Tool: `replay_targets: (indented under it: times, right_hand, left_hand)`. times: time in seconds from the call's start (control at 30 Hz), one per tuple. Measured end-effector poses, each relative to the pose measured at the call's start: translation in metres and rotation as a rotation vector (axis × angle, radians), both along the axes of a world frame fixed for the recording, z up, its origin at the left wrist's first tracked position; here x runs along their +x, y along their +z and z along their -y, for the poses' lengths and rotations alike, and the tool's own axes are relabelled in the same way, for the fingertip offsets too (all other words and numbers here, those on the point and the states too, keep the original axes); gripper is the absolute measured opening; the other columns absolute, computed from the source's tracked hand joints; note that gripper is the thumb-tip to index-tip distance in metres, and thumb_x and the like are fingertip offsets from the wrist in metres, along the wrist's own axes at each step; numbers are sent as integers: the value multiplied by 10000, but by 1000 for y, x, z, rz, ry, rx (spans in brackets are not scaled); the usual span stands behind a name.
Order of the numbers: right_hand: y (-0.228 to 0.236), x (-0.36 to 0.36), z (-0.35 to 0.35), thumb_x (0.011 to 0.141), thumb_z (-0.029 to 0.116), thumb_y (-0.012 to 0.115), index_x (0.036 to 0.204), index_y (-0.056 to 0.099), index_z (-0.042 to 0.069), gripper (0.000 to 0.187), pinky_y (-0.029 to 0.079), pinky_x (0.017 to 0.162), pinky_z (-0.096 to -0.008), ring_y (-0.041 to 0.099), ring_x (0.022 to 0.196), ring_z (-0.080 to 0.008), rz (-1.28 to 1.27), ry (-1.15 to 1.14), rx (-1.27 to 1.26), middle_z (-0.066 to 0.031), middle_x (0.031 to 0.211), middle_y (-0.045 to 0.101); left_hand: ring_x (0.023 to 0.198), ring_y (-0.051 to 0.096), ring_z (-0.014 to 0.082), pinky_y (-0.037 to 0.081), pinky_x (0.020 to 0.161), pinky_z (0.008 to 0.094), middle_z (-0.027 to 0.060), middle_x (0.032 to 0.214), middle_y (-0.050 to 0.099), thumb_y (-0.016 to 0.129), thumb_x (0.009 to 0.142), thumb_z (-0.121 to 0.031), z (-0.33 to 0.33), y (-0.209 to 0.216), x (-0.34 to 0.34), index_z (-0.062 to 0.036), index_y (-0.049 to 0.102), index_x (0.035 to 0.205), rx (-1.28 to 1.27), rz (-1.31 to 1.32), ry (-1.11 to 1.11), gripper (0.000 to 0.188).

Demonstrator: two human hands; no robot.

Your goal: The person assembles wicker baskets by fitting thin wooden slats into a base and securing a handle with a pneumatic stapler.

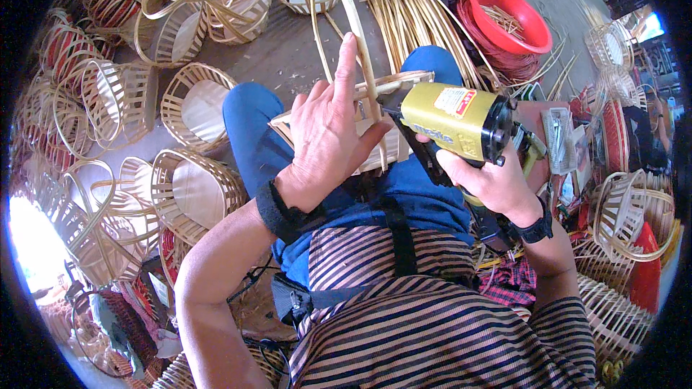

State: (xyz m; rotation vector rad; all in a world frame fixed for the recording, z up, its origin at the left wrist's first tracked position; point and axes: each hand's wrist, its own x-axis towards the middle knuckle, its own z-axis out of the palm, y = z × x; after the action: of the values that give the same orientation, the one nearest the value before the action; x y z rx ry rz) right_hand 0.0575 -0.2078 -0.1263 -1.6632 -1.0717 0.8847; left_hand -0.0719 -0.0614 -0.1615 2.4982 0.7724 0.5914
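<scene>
The person sat with a small bamboo basket (393,145) resting on their blue-trousered lap, just above the middle of the view. Its tall arched handle (351,11) rose toward twelve o'clock. The left hand (328,137) lay spread flat over the near side of the basket, the index finger stretched up along the handle strip and the thumb pressed against the slatted wall, so the hand was wide open but steadying the basket. What lay inside the basket could not be told, since the hand and tool covered it.

The right hand (490,180), at about three o'clock from the basket, was wrapped tight around the grip of a yellow nail gun (454,124). The gun's dark nose touched the basket where the handle met the rim.

At one o'clock a red plastic basin (533,21) stood on the floor, holding a loose scatter of short bamboo sticks. Just beside it, toward twelve, lay a bundle of long bamboo strips (411,7) fanned over the floor.

From seven to eleven o'clock finished baskets (198,104) stood and lay in heaps, most tipped on their sides with pale flat bottoms showing and nothing visible in them. More such baskets (634,216) were piled at three to four o'clock. A clear plastic box (561,140) sat at three o'clock, near the gun; its contents were too small to make out.
</scene>
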Motion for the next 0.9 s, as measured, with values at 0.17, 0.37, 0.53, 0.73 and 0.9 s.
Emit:
replay_targets:
  times: [0.17,0.37,0.53,0.73,0.9]
  right_hand:
    - [-2,1,-4,671,33,577,964,520,-6,301,414,766,-295,550,846,-197,-3,3,7,-111,921,564]
    - [4,3,-10,703,22,548,941,536,2,239,436,706,-280,575,766,-179,42,54,0,-98,830,591]
    - [-2,13,1,724,45,541,938,529,12,217,426,510,-225,524,559,-90,-30,-2,14,-52,775,580]
    - [-48,77,64,717,80,544,970,484,15,268,387,413,-208,459,463,-70,-61,-377,-169,-9,636,514]
    - [-169,169,171,726,212,536,1097,410,-8,449,391,715,-374,479,798,-267,557,-680,-321,-154,849,504]
  left_hand:
    - [743,518,258,355,613,364,95,751,567,715,530,-199,-1,-2,1,-38,83,1286,15,6,-11,998]
    - [737,516,257,362,615,358,89,787,564,714,537,-211,-2,-3,5,-35,80,1287,47,17,-33,997]
    - [831,492,265,373,681,379,119,883,533,710,557,-265,-16,3,-3,-51,97,1287,-49,-60,-52,977]
    - [967,429,266,341,832,356,133,995,476,719,549,-306,-75,-30,-75,-62,441,1116,-130,-197,-109,677]
    - [756,507,217,407,679,308,104,806,514,729,556,-292,-68,-29,-46,-2,518,885,-322,-17,-115,487]
